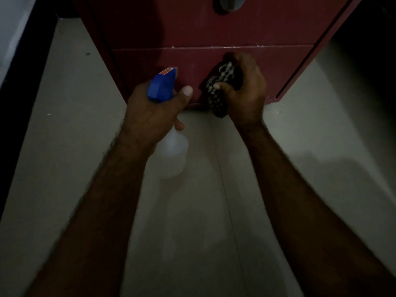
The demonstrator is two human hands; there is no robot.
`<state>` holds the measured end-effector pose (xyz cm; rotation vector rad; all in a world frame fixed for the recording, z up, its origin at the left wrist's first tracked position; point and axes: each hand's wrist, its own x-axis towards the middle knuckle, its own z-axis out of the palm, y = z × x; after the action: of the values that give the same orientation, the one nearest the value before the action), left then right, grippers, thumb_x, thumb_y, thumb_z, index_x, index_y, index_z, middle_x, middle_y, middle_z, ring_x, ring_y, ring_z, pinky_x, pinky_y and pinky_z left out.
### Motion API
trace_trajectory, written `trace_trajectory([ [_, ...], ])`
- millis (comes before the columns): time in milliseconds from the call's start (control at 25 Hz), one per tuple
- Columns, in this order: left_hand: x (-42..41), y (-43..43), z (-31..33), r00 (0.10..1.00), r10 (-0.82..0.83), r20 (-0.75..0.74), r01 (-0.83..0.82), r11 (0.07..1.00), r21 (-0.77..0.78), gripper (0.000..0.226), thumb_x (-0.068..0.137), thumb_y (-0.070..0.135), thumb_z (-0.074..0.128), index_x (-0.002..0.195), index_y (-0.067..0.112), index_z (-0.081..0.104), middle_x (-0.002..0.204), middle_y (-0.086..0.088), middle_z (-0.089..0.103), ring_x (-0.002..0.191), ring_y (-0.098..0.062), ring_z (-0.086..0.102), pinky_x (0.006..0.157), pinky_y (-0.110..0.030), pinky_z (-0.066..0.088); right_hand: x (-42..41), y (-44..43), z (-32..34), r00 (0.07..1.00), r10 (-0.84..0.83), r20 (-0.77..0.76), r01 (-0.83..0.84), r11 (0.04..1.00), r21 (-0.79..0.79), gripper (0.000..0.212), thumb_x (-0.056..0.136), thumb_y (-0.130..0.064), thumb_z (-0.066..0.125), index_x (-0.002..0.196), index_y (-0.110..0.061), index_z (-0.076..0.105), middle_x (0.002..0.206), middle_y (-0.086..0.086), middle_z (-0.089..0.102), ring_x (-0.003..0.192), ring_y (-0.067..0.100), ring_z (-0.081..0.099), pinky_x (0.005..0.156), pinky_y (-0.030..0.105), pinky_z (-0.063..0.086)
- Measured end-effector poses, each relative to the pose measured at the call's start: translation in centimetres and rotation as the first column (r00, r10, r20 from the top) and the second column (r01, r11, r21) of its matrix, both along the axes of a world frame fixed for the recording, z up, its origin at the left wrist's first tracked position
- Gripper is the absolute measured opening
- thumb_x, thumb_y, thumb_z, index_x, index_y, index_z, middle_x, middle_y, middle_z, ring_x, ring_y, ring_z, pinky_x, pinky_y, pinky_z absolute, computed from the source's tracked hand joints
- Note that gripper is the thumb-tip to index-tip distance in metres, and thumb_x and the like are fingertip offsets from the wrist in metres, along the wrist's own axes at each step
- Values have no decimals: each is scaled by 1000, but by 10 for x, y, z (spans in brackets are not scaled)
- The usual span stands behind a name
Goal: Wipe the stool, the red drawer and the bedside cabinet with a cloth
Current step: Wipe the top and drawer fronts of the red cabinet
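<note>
The right hand [242, 91] is holding the checked cloth [220, 86], bunched in curled fingers, against the red drawer [278, 65] front; soft and limp, it probably handles best wadded, while the left hand [154, 112] is gripping a spray bottle [171, 151] just before that drawer.

The spray bottle [164, 88] sits left of the cloth [217, 95], both before the lower drawer [280, 65], above the floor [64, 151].

Floor [64, 168]: pale tiles, one grout line [222, 189] running lengthwise.
Standing on it: red drawer unit [267, 22], far end.
Loose bits: small specks [48, 114], possibly dust; dim light.
</note>
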<state>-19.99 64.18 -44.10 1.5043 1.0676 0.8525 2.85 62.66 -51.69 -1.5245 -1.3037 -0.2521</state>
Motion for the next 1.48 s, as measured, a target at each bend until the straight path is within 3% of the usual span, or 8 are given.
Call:
trace_trajectory([
  [440, -3, -5, 2, 999, -4, -38, 4, 1000, 2, 25, 91, 39, 74, 92, 19, 58, 77, 1, 59, 54, -17, 67, 55, -22, 52, -10, 2, -10, 983, -19, 184, 34, 997, -74, 57, 82, -5, 77, 137, -1, 63, 122, 13, 71, 107, 32, 66, 97, 32, 49],
  [640, -5, -6, 4, 1000, 0, 9, 0, 1000, 9, 19, 90, 39, 74, 97, 28, 61, 85, 0, 62, 56, -21, 68, 62, -32, 57, -27, 12, -8, 986, 5, -164, 5, 998, 57, 48, 83, 1, 77, 129, 4, 63, 120, 11, 71, 109, 26, 68, 95, 45, 56],
  [880, -5, 2, 9, 999, 38, 0, -38, 999, 6, 36, 89, 38, 75, 105, 9, 61, 86, -3, 62, 54, -19, 68, 61, -31, 55, -12, 8, 16, 986, 26, 163, 19, 964, -266, 60, 77, -6, 67, 135, -17, 64, 112, 3, 73, 95, 25, 63, 79, 33, 52],
  [1000, -4, -1, 12, 999, 35, 10, -36, 999, 16, 36, 90, 37, 75, 102, 6, 61, 86, -7, 63, 53, -19, 67, 60, -26, 55, -17, 6, 0, 980, 20, -196, -46, 991, -128, 54, 78, -10, 80, 129, -9, 65, 120, 4, 73, 107, 22, 68, 93, 42, 58],
  [1120, -4, -6, 14, 999, 36, -2, -35, 999, 21, 35, 90, 38, 74, 106, 10, 64, 81, -3, 64, 55, -21, 67, 63, -33, 58, -41, 3, -13, 642, -77, -763, 51, 997, -58, 55, 73, -15, 89, 122, -17, 64, 117, 0, 74, 107, 19, 71, 92, 47, 61],
  [1280, -6, -11, 19, 1000, 16, 15, -17, 999, 34, 20, 89, 38, 75, 88, 23, 62, 72, 2, 66, 57, -25, 68, 67, -44, 60, -71, 21, -14, -170, 201, -965, 127, 975, 180, 65, 78, -4, 87, 135, -11, 57, 130, 14, 69, 116, 34, 69, 97, 57, 58],
  [1400, -8, -12, 23, 999, 14, 36, -16, 998, 56, 21, 90, 34, 75, 81, 22, 61, 68, 4, 65, 55, -22, 65, 60, -42, 60, -86, 27, -34, -317, 229, -920, -53, 965, 258, 64, 79, -36, 85, 135, -12, 62, 129, 16, 70, 118, 35, 68, 100, 57, 57],
  [1480, -10, -9, 25, 1000, 26, 16, -27, 998, 65, 29, 89, 36, 75, 81, 14, 59, 75, -13, 62, 56, -28, 65, 60, -45, 60, -85, 49, -64, -229, 210, -950, -55, 972, 229, 58, 84, -45, 73, 134, -19, 61, 125, 6, 71, 115, 27, 69, 98, 53, 58],
])
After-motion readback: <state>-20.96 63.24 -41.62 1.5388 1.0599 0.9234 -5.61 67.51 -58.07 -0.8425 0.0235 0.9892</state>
